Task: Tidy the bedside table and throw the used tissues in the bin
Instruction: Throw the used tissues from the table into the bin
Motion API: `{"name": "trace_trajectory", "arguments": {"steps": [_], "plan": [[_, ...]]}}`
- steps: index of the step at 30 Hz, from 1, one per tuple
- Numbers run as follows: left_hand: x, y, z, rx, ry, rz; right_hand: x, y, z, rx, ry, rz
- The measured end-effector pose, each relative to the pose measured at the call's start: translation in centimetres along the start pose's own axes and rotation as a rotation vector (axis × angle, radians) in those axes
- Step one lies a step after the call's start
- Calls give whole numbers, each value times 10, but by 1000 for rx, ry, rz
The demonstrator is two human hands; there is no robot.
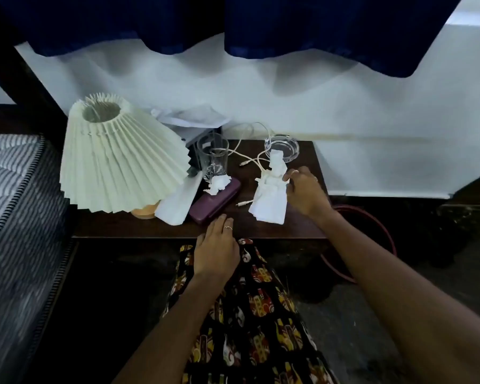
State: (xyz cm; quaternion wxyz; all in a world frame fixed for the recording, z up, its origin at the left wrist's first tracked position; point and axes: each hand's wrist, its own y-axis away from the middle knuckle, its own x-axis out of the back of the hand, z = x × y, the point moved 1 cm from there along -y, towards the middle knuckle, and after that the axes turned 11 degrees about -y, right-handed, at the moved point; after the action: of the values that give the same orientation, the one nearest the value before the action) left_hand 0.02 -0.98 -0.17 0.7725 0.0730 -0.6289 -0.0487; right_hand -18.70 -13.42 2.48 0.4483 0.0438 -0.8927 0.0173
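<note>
Head: tissue [269, 198] near table's [288, 228] front edge.

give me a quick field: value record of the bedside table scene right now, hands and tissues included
right hand: grips a bunch of white tissue above the bedside table
left hand: open, fingers flat at the table's front edge
crumpled tissue: lies on the purple case
flat tissue: leans beside the lamp
lamp: pleated shade tilted, at table's left
glass: upright behind the case
ashtray: clear, at back
cable: white, loose across the top
bin: not clearly seen
</note>
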Motion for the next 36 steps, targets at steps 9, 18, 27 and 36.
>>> {"name": "trace_trajectory", "arguments": {"steps": [9,18,27,36], "plan": [[-14,-13,0,0,-56,-17,-10,-59,9,11,-13,-119],[-16,-15,-2,57,-52,-42,-18,-77,17,45,-15,55],[-13,-11,-5,64,-83,-68,34,-28,42,-23,-153,379],[-9,0,-17,107,-99,-119,43,75,131,-553,-273,430]]}}
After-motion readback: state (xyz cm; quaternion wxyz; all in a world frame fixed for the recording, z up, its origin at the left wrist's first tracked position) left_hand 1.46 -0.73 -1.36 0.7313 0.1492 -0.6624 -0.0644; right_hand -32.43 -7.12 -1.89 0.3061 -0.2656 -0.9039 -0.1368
